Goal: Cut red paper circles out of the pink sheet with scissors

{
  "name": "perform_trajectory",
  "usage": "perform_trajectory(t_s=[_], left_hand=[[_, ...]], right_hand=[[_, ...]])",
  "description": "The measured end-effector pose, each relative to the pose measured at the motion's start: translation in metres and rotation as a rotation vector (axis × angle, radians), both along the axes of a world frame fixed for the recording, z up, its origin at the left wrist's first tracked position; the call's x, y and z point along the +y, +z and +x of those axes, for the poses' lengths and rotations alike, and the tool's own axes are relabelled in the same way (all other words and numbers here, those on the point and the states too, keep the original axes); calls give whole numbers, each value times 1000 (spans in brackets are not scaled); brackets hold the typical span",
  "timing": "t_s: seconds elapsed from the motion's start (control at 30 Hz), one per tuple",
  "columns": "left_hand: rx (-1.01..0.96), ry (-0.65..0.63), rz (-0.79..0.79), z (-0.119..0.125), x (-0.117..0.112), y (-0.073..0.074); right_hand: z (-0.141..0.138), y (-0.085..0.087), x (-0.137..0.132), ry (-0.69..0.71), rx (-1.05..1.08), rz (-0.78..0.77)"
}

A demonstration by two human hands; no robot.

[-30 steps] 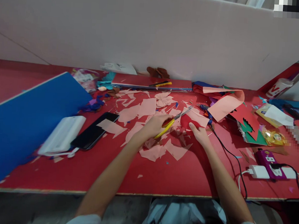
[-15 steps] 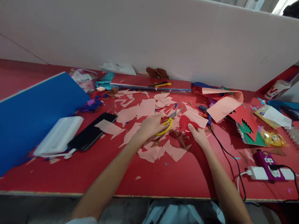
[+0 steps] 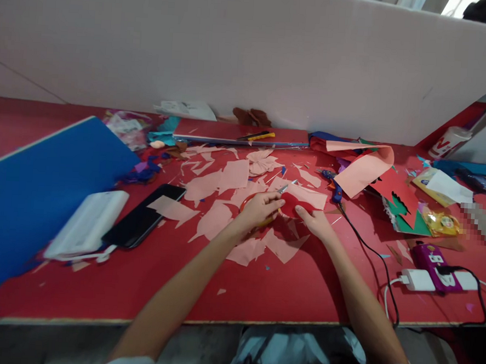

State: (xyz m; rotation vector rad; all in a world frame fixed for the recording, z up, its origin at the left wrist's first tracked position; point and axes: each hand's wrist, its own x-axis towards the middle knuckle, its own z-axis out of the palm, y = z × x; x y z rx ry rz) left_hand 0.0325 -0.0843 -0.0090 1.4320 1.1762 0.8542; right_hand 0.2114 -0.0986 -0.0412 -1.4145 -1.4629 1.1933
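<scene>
The left hand and the right hand are close together near the middle of the table. The left hand's grip is closed around the yellow handles of the scissors. Most of the handles are hidden by the fingers, and the small steel blades poke out at 1 o'clock from that hand.

The right hand's grip pinches the red paper between thumb and fingers. This round red piece sits just at 3 o'clock from the left hand, and the blades touch its top edge. A pink paper lies against it, at the top of the red piece.

Lots of pink scraps are spread around both hands. A pink paper fan lies at 12 o'clock from the hands. Behind it is a flat red board with a yellow cutter on top, and past that stands a white wall.

At 9 o'clock are a black phone, a white power bank, and a big blue board. At 2 o'clock are a blue glue gun and a large pink sheet, with green and red paper beyond them. A black cord runs toward 4 o'clock, where a white power strip sits.
</scene>
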Motion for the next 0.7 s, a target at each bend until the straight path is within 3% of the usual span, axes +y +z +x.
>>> perform_trajectory(t_s=[0.17, 0.47, 0.7], left_hand=[[-76, -7, -17, -1, -3, 5], [-153, 167, 99, 13, -4, -13], [-159, 184, 75, 17, -7, -18]], right_hand=[[-1, 3, 0, 9, 11, 3], [-15, -11, 14, -156, 285, 84], [-18, -10, 14, -211, 459, 70]])
